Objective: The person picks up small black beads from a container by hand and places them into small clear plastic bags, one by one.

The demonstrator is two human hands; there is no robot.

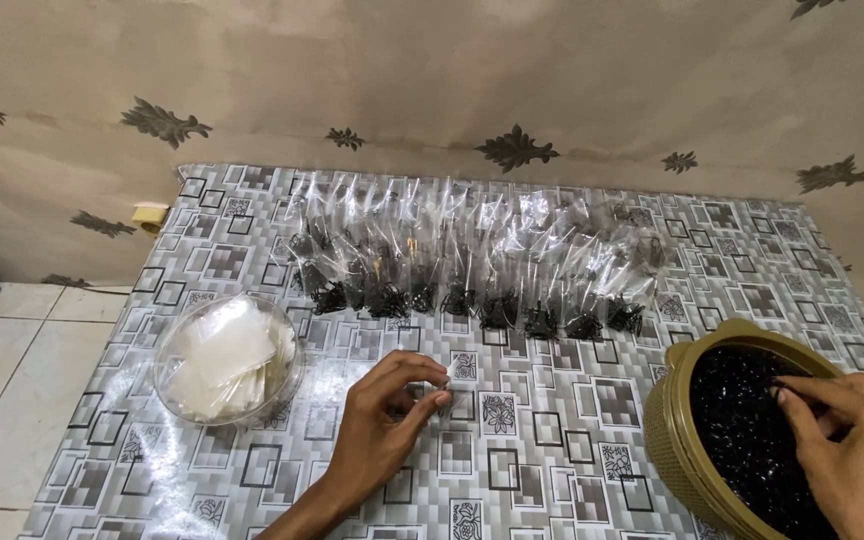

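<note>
So my left hand (384,425) is resting on the patterned table cover (552,440), thumb and fingertips pinched on a small clear plastic bag (449,373) that's honestly hard to make out. My right hand (852,440) is down in the gold basket (674,420) at the right edge, fingers curled into the pile of tiny black pieces (742,420); can't tell if I've actually got any pinched. Off to my left sits a round clear tub (227,358) stacked with empty bags. Farther back, a long row of filled bags (472,265) runs across the table, near the wall.
</note>
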